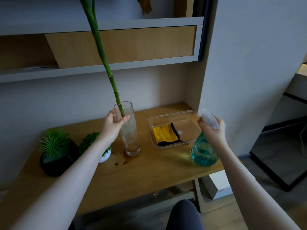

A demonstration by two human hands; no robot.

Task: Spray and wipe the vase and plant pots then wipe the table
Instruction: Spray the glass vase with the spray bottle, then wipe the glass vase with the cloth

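Vase (130, 130) stands on the table (149, 166), stem (109, 75) inside, brown spill at its base. Left hand (114, 125) grasps its upper wall; right hand (213, 130) grips the sprayer (204, 150), nozzle facing it. Advice: steady the vase, mist lightly, then take the cloth (164, 134) from the tray (191, 113)

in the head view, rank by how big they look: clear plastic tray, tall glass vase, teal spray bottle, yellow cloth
1. Clear plastic tray
2. Tall glass vase and teal spray bottle: too alike to rank, the bottle being nearer
3. Yellow cloth
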